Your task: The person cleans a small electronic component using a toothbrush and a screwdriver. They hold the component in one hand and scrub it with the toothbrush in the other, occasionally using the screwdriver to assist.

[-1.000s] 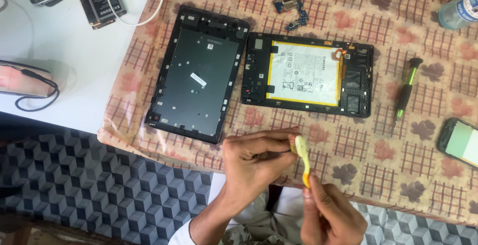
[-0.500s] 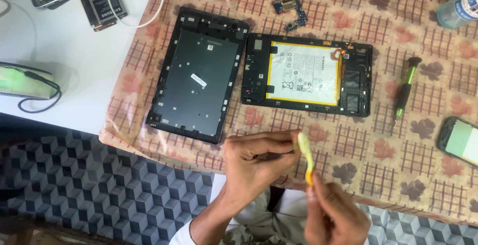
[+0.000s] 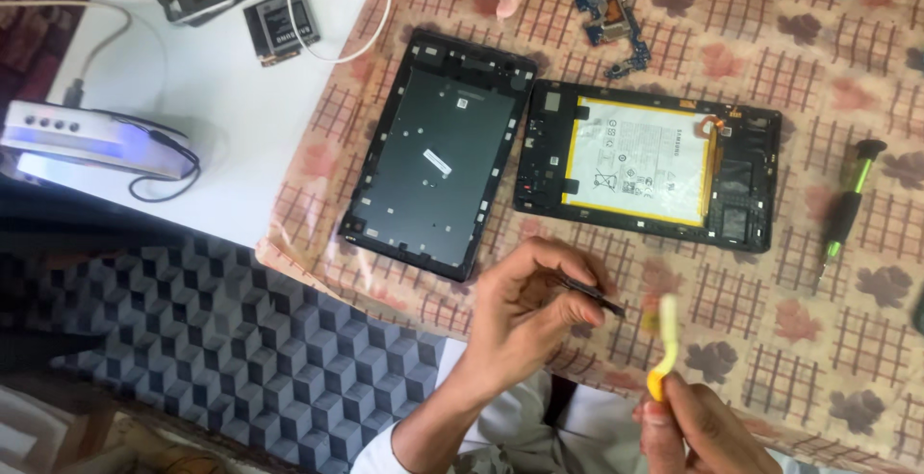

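The right hand [image 3: 707, 431] pinches the lower end of a curled yellow strip [image 3: 664, 349], its top blurred. Just left, the left hand [image 3: 525, 306] grips thin dark tweezers [image 3: 592, 294], tips pointing right, apart from the strip. Beyond lie 2 tablet halves side by side on the patterned cloth [image 3: 770, 339]: a dark back cover [image 3: 438, 152] and a frame with white battery [image 3: 640, 161]; a green screwdriver [image 3: 847, 204] lies right

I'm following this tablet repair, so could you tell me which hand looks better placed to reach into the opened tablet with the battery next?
Probably the left hand: it grips thin dark tweezers with the tips pointing toward the opened tablet. The right hand sits lower, pinching a yellow strip.
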